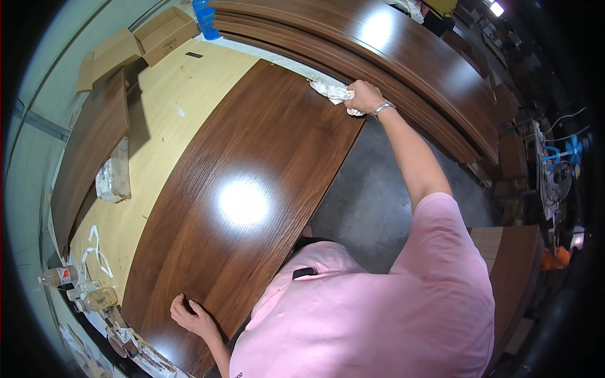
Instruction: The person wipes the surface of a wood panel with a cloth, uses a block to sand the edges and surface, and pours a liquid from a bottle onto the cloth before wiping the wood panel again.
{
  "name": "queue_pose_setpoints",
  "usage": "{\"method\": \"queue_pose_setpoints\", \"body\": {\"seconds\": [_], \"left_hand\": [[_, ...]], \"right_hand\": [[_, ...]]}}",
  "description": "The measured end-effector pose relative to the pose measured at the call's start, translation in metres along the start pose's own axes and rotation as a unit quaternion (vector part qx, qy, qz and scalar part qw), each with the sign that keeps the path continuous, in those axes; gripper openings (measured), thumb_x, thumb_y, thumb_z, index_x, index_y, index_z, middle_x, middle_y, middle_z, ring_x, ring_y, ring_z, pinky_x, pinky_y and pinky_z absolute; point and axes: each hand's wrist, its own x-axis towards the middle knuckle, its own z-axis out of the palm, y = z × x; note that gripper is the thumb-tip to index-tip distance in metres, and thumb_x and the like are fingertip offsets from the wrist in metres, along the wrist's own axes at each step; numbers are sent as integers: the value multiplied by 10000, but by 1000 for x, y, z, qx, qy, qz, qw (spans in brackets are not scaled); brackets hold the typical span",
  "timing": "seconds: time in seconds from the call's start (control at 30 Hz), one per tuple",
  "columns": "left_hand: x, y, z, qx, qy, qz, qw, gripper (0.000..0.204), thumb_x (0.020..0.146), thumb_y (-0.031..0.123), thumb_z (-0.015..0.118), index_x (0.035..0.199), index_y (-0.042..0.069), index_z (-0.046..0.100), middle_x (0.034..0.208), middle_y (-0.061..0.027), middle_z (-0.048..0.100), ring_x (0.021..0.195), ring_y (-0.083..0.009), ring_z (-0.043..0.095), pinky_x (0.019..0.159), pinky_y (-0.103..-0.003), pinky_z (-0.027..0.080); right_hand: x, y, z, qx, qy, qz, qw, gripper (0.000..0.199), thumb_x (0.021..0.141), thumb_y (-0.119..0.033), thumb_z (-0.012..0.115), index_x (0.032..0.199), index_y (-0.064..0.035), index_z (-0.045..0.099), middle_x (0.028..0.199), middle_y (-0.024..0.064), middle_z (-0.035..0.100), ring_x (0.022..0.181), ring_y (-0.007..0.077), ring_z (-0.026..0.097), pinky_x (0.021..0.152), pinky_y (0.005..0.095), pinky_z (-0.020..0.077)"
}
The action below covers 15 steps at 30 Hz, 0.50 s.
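Note:
A long dark-brown wood-grain board (208, 157) lies before me, with a bright glare on its middle. At its far end my right hand (367, 98) is closed round a crumpled white rag (333, 92), which hangs over the board's far edge area. My left hand (191, 315) rests near the board's close end, its fingers loosely bent and apart, holding nothing. Under the board shows a pale yellow tabletop (165, 94).
A stack of brown boards (378, 38) stands beyond the far end. To the left are a leaning brown panel (94, 151), a wrapped white block (115, 173), an open cardboard box (165, 34), a blue container (206, 19) and bottles (97, 299). A blue fan (570, 151) stands far right.

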Motion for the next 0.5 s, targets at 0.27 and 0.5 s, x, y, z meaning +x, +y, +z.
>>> {"method": "queue_pose_setpoints", "body": {"seconds": [0.27, 0.5], "left_hand": [[0, 0, -1, 8, -4, -2, 1000, 250, 889, 56, 569, 1126, -17, 602, 1139, -163, 577, 1112, -340, 519, 970, -458, 397], [0, 1, 0, 3, -6, -3, 1000, 252, 894, 68, 566, 1130, -12, 601, 1143, -159, 576, 1111, -340, 520, 967, -456, 397]], "right_hand": [[3, -11, 4, -8, 35, 1, 999, 384, 678, -327, 749, 963, -71, 767, 995, 207, 729, 969, 344, 697, 880, 428, 534], [9, -8, 6, -9, 30, 10, 999, 420, 644, -391, 772, 890, -51, 767, 936, 196, 738, 932, 332, 708, 833, 419, 544]]}}
